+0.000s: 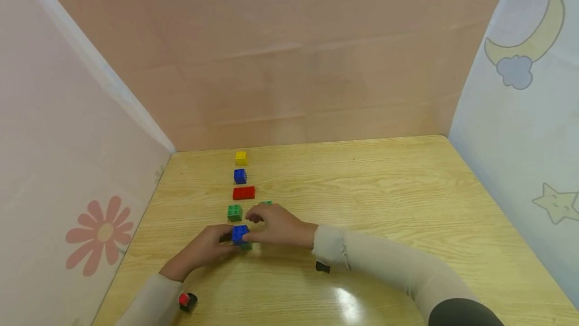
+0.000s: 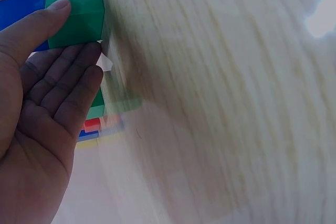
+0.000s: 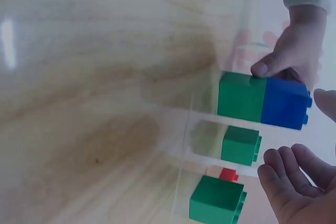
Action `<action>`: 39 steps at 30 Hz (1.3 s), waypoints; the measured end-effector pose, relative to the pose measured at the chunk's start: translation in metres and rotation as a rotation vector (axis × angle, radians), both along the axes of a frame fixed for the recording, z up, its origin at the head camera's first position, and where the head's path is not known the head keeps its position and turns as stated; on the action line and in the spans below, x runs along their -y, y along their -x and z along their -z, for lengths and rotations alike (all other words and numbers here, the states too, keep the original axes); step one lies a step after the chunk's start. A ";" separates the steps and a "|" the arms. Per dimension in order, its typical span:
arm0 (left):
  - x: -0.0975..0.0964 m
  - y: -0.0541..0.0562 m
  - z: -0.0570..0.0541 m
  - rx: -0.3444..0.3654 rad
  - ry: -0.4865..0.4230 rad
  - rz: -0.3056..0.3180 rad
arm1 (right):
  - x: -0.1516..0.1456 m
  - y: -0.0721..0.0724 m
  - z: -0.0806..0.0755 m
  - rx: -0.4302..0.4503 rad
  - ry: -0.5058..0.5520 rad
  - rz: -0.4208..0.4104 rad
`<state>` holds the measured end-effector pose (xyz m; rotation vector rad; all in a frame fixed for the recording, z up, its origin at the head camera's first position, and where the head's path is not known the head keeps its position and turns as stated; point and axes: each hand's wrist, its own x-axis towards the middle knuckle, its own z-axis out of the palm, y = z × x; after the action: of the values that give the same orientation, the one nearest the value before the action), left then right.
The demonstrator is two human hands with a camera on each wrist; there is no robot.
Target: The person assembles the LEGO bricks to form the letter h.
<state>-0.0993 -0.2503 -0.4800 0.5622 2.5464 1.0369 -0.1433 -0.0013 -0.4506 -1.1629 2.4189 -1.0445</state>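
My left hand (image 1: 205, 250) pinches a green toy brick (image 3: 241, 98), with the thumb on one side and the fingers opposite. On that brick's top sits a blue toy brick (image 3: 286, 103), flush and studs up. Just to the right of the pair is my right hand (image 1: 282, 225), its fingers loosely bent and holding nothing. A small gap parts those fingers from the blue brick in the right wrist view. Beyond the hands stands another green brick (image 1: 234, 213), and one more green brick (image 1: 267, 202) is partly hidden behind my right hand.
Farther back, a red brick (image 1: 244, 193), a second blue brick (image 1: 240, 176) and a yellow brick (image 1: 241, 158) form a line on the wooden table (image 1: 362, 190). Printed side panels and a plain back wall (image 1: 294, 65) enclose the tabletop.
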 end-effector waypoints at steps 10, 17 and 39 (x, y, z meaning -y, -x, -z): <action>0.008 -0.003 -0.004 0.033 0.003 -0.038 | -0.008 0.009 -0.011 -0.016 0.000 0.085; 0.019 -0.004 -0.004 0.027 0.013 -0.048 | -0.013 0.016 -0.008 -0.059 0.001 0.110; 0.059 -0.005 -0.006 -0.048 0.091 -0.164 | -0.028 0.027 0.002 -0.138 -0.130 0.172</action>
<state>-0.0942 -0.3093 -0.4736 0.3638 2.7037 0.9646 -0.1700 0.0270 -0.4522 -1.0308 2.6902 -0.8630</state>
